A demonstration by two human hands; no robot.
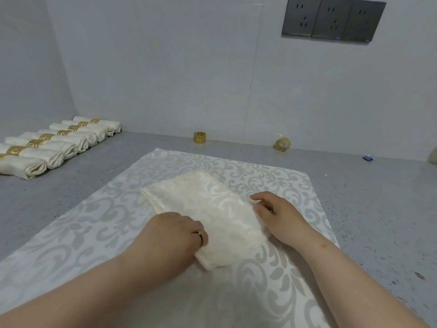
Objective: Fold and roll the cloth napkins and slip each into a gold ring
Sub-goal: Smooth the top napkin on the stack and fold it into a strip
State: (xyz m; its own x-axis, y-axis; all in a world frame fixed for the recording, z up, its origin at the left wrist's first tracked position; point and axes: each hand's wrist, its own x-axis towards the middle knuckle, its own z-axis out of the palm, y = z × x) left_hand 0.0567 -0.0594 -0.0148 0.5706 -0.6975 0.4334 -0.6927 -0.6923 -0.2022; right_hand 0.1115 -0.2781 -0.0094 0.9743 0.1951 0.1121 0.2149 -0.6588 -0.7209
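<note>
Finished so far: a tidy row of rolled napkins [54, 145] lies along the far-left edge of the bench [369, 209], each one wearing its gold band. I count about seven, though the row runs off the left side of the view, so there may be more.

In progress: one cream napkin [203, 204] lies folded near the middle of the bench, on top of a patterned cloth [82, 221] spread flat beneath it. Its near end looks just turned into a small roll (the very start of rolling, by my reading), and the far end lies flat, pointing toward the back-left.

Still to do: roll this napkin up tight, then slip it into a ring. Two loose rings wait at the back edge by the wall: an upright ring [199, 137] near the middle and a tipped ring [282, 144] further right, well apart from each other. Two rings suggest at least one more napkin after this, and the spread cloth may be it, but I cannot be sure.

Left hand [175, 235]: knuckles up, fingers curled down over the near-left corner of the napkin, gripping the little roll there; a band shows on one finger.

Right hand [276, 214]: lower fingers tucked against the napkin's right edge and seemingly pinching the fabric, forefinger stretched out and loose above it.

Also on the bench: a small blue object [367, 158] near the far-right edge (too small to identify).
</note>
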